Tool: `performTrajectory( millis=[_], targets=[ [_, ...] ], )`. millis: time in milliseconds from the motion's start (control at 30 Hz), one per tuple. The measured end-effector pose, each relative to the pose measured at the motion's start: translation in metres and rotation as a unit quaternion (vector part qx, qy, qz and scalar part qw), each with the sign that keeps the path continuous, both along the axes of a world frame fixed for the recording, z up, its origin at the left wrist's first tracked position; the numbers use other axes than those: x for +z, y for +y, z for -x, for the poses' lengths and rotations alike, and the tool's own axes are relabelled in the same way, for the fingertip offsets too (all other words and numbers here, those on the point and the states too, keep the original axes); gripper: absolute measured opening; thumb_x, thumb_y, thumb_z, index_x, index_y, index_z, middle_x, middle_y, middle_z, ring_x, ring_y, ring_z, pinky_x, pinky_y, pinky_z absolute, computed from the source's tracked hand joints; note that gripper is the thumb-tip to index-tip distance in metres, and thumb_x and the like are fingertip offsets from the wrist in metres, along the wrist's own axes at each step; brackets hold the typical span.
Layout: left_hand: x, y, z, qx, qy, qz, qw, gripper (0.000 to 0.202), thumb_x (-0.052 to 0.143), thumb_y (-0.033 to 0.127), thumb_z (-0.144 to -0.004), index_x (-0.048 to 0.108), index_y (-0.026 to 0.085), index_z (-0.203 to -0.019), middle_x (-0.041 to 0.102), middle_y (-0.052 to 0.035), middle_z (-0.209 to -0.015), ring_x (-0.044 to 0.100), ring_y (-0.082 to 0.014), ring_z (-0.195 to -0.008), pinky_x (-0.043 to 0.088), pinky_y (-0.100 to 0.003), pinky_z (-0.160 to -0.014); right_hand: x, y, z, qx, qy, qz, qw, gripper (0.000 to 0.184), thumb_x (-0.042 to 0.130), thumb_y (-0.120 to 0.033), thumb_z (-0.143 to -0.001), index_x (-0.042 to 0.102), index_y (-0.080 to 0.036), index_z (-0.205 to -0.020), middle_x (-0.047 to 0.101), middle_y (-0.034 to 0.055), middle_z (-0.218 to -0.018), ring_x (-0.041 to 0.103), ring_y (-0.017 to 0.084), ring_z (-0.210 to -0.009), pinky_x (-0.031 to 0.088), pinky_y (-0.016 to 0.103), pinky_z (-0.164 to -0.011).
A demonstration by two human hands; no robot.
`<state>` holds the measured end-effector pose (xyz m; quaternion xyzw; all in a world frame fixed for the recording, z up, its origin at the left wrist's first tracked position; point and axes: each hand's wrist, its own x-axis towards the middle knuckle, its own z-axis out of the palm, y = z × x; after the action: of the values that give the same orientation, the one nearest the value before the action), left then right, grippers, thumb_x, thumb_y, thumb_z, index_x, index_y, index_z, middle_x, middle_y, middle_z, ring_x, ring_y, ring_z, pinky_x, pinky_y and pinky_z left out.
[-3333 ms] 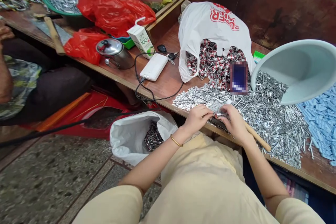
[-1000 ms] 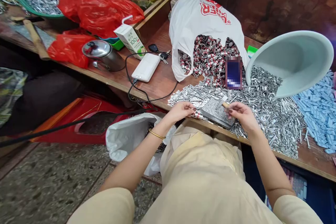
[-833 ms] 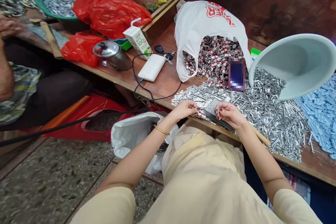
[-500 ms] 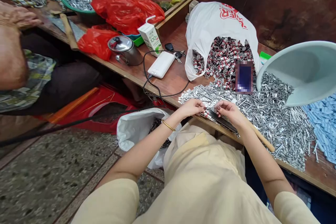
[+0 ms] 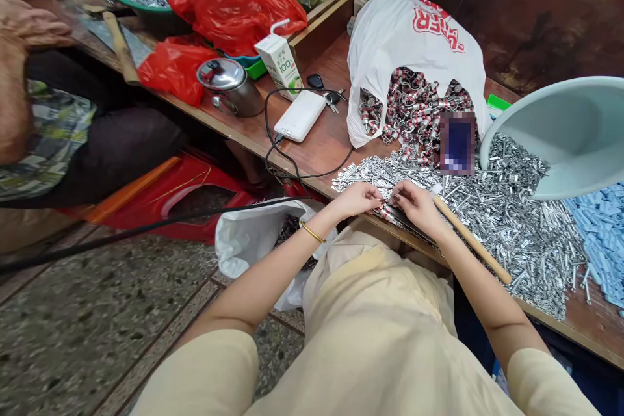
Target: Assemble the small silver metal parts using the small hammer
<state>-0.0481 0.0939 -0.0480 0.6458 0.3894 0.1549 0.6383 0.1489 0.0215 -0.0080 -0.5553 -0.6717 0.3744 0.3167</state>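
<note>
At the table's front edge, my left hand [image 5: 359,199] is closed in a pinch, thumb against forefinger. Just to its right, my right hand [image 5: 418,209] also pinches, with its fingertips almost meeting the left ones. What the two pinches hold is too small and covered to make out. Right below the fingertips lie red-and-silver metal pieces [image 5: 389,214], along a dark flat strip that my right hand partly hides. A heap of small silver metal pieces [image 5: 517,234] spreads behind and to the right. A wooden stick [image 5: 472,239] rests on the heap beside my right wrist.
A white bag [image 5: 414,32] spills red-and-silver pieces. A tilted pale basin [image 5: 575,117] stands right, near blue pieces [image 5: 602,234]. To the left are a power bank [image 5: 301,116] with cable, a steel cup [image 5: 238,91] and a drink carton [image 5: 279,62]. Another person's arm [image 5: 14,84] is far left.
My right hand has moved left, closer to my left hand, and its fingers have come together at the left fingertips. My left hand stays nearly in place. The view has shifted slightly.
</note>
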Motion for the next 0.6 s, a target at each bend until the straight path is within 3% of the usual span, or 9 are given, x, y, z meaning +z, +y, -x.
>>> performTrajectory(
  millis=[100,200,367,600],
  targets=[
    [0.005,-0.001,-0.001,0.001,0.006,0.007,1.0,0.007,0.066,0.021,-0.071,0.069,0.014,-0.073,0.067,0.0007,-0.063,0.06,-0.0118,-0.059,0.046,-0.02,-0.057,0.007,0.0,-0.003,0.026,-0.042,-0.039,0.998,0.025,0.046,-0.01,-0.089,0.067,-0.02,-0.097,0.071,0.0046,-0.096,0.064,0.019,-0.089,0.048,0.032,-0.082],
    [0.006,-0.001,-0.001,-0.002,0.014,0.011,1.0,0.008,0.065,0.02,-0.072,0.069,0.014,-0.073,0.067,0.0,-0.064,0.061,-0.0125,-0.06,0.045,-0.02,-0.056,0.017,0.003,-0.005,0.099,-0.101,-0.048,0.989,0.029,0.048,-0.004,-0.087,0.071,-0.02,-0.093,0.073,0.0066,-0.097,0.064,0.019,-0.094,0.046,0.031,-0.086],
    [0.004,0.001,-0.001,-0.014,0.022,-0.022,0.999,0.01,0.065,0.024,-0.073,0.068,0.015,-0.071,0.065,0.0006,-0.062,0.06,-0.0126,-0.059,0.044,-0.02,-0.055,0.031,0.01,0.0,0.164,-0.237,-0.034,0.957,0.033,0.049,-0.001,-0.088,0.066,-0.019,-0.109,0.072,0.0065,-0.095,0.061,0.019,-0.089,0.04,0.028,-0.078],
    [0.008,0.004,0.0,-0.012,0.028,-0.072,0.997,0.012,0.069,0.025,-0.071,0.07,0.014,-0.067,0.065,0.001,-0.058,0.059,-0.0132,-0.06,0.044,-0.02,-0.057,0.038,0.015,0.011,0.215,-0.335,-0.053,0.916,0.038,0.041,0.003,-0.085,0.059,-0.019,-0.111,0.067,0.0066,-0.094,0.057,0.02,-0.089,0.036,0.027,-0.074]
  ],
)
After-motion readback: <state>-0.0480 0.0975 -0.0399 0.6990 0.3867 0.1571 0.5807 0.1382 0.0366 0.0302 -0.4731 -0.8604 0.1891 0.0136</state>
